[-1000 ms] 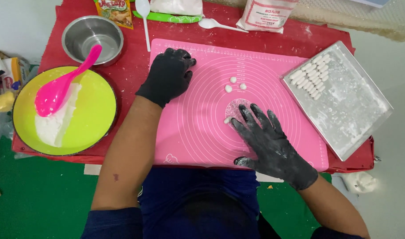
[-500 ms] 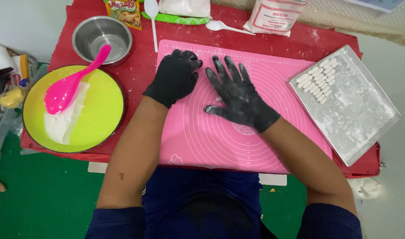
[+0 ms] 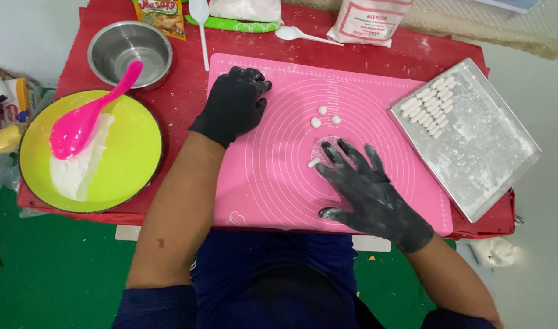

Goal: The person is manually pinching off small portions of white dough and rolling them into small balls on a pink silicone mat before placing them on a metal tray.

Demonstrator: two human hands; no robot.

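**Flat palm on a small dough piece**

The right hand (image 3: 367, 192), in a black glove dusted with flour, lies flat with fingers spread on the pink silicone mat (image 3: 273, 183). It grips nothing. A small white dough roll (image 3: 314, 162) lies at its index fingertip, touching or just beside it; I cannot tell which. Three little dough lumps (image 3: 323, 116) wait on the mat, a little beyond the fingertips.

The left hand (image 3: 233, 106) is loosely closed, knuckles down, and presses the far left part of the mat; nothing shows in it.

The dough looks soft and sticky, so I judge it could smear on the glove, or flatten instead of rounding if the palm presses too hard. The smooth mat could also slide if the left hand lifts.

Farther right of the right hand, a floured metal tray (image 3: 492, 158) holds rows of finished white rolls (image 3: 428, 109). Far left is a green plate (image 3: 130, 161) with white dough and a pink spoon (image 3: 87, 119), then a steel bowl (image 3: 130, 52).
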